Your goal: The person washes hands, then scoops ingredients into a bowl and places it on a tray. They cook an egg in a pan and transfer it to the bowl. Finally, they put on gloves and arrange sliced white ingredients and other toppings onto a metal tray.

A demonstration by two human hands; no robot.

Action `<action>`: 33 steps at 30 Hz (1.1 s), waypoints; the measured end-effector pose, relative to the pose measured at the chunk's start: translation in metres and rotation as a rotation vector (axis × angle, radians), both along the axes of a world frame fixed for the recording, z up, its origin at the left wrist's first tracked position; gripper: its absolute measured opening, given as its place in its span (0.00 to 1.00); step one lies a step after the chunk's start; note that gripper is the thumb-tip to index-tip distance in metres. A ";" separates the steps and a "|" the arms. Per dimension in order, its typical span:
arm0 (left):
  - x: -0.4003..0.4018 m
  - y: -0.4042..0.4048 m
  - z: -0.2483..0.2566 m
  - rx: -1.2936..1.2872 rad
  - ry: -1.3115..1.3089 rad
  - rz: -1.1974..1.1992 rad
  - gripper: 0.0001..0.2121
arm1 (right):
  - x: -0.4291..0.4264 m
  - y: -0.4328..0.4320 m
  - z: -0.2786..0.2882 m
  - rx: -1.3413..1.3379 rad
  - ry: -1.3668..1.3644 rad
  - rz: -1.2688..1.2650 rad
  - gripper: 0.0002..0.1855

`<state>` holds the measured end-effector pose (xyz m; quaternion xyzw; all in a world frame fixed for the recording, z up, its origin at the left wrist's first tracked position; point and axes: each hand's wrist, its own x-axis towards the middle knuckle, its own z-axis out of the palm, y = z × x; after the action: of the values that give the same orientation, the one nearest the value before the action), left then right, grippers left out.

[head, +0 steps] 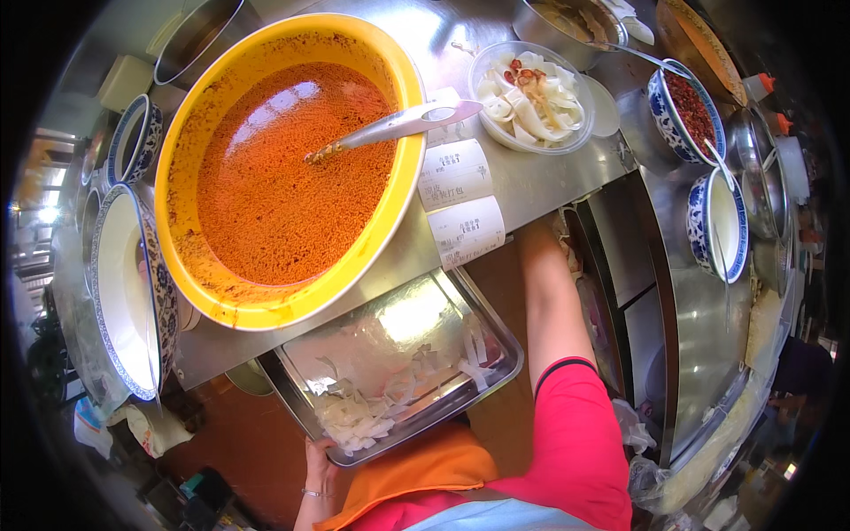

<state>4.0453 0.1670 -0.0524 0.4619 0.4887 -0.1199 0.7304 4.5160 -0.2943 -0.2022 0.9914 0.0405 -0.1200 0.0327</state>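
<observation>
My left hand (320, 458) grips the near left corner of a shallow metal tray (372, 318). The tray tilts below the counter's front edge. Inside it, a heap of white flat noodles (355, 421) lies in the near left corner, and loose strips are scattered to the right. My right arm reaches under the steel counter; the hand itself is hidden there. Above the tray stands a large yellow basin (292, 308) of red chili oil with seeds. A metal-handled utensil (398, 126) rests in the oil and against the rim.
A clear plastic bowl (475, 96) holds white noodles with a red topping. Several printed slips (465, 232) hang over the counter edge. Patterned bowls stand left (119, 279) and right (700, 219). An open space with a dark frame (657, 299) lies below the counter at right.
</observation>
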 end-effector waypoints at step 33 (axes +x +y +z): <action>0.098 -0.038 -0.037 0.039 -0.035 0.057 0.18 | -0.071 -0.031 -0.054 0.756 0.195 -0.806 0.11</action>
<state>4.1430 0.1294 -0.0894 0.4639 0.4910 -0.0811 0.7329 4.4446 -0.3249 -0.2563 0.8554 -0.2986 -0.1914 -0.3774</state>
